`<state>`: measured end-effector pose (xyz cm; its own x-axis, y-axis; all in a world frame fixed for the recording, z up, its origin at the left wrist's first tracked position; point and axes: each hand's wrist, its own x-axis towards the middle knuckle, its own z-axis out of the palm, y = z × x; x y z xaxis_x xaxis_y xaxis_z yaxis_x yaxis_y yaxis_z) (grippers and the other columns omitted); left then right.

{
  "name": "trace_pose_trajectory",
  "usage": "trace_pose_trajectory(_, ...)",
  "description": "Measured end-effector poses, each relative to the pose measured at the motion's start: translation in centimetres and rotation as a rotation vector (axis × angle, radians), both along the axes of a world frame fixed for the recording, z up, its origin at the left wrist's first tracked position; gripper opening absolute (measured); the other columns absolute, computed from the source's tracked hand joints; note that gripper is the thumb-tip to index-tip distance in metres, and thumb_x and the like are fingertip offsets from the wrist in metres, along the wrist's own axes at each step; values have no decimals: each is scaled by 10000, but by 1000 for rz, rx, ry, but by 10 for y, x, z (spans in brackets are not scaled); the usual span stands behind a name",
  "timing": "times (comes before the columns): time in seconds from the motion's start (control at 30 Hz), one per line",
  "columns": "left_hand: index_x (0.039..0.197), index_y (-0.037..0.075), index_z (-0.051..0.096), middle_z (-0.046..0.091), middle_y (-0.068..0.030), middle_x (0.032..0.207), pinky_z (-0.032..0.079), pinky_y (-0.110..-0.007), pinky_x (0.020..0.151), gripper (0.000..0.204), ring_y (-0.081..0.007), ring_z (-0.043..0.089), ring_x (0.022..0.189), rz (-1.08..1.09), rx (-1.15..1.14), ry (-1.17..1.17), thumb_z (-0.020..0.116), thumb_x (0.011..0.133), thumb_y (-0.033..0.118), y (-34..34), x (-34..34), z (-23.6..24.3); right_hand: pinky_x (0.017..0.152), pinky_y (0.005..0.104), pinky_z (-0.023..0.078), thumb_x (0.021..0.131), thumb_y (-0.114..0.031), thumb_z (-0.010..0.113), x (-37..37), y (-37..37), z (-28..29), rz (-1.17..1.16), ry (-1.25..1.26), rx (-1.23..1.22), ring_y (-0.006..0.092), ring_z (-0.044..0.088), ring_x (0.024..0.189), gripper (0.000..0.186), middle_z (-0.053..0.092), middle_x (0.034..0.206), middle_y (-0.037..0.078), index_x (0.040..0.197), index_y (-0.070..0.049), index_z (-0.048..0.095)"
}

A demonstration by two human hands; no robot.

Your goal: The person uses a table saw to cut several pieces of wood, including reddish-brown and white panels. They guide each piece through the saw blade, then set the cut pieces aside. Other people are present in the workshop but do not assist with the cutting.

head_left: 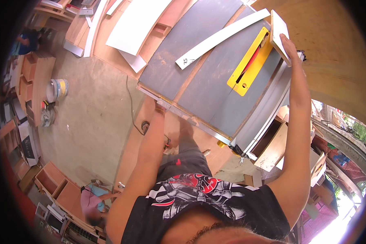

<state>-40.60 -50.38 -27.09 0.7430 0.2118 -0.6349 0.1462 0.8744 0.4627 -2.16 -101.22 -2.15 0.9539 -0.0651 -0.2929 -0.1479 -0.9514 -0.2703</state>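
A table saw with a grey top stands in front of me, its red blade rising through a yellow insert plate. My right hand grips a short white-faced board, tilted up at the saw's right side by the far end of the insert. A long white strip with pencil marks at its near end lies slanting across the top, left of the blade. My left hand reaches under the front edge of the saw table, where its fingers are hidden.
White panels lie on a wooden surface to the saw's left. A cord runs down near my left arm. A white bucket stands on the concrete floor. Another person is at the lower left, beside wooden drawer boxes.
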Motion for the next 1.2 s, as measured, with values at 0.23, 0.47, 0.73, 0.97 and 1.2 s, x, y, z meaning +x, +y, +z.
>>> trace_pose_trajectory(0.23,1456,188,411,550,-26,1348,408,-392,1011,501,-203,484,1212,-152,114,441,487,1014,414,70,-85,14,1217,353,164,953,-655,305,-3,0,11,79,59,46,271,214,1490,813,272,1598,126,1516,-69,334)
trace_pose_trajectory(0.47,1517,94,302,429,-132,1502,287,-433,1145,635,-274,346,1407,-189,262,709,483,1003,419,130,-223,44,1207,399,186,838,-747,502,-45,8,41,296,70,-52,315,214,1487,1002,249,1589,209,1535,-61,286)
trace_pose_trajectory(0.73,1362,116,494,628,-76,1263,451,-364,956,483,-177,590,1087,-148,345,736,507,992,427,148,-264,86,900,502,497,835,-45,528,-75,22,49,310,-309,-76,457,617,1055,508,640,1121,300,1342,-27,517)
trace_pose_trajectory(0.97,1212,113,599,706,-34,1098,511,-300,800,363,-120,647,872,-159,233,550,571,969,382,148,-242,128,806,524,512,877,-134,593,-17,55,134,407,-288,-271,463,644,930,332,673,954,280,1204,-83,608)
trace_pose_trajectory(1.2,1215,99,607,707,-50,1081,508,-230,759,330,-91,636,851,-206,318,336,593,975,325,195,-170,193,712,506,498,859,-136,632,8,114,262,480,-573,-191,460,645,884,242,658,885,282,1075,-29,607)
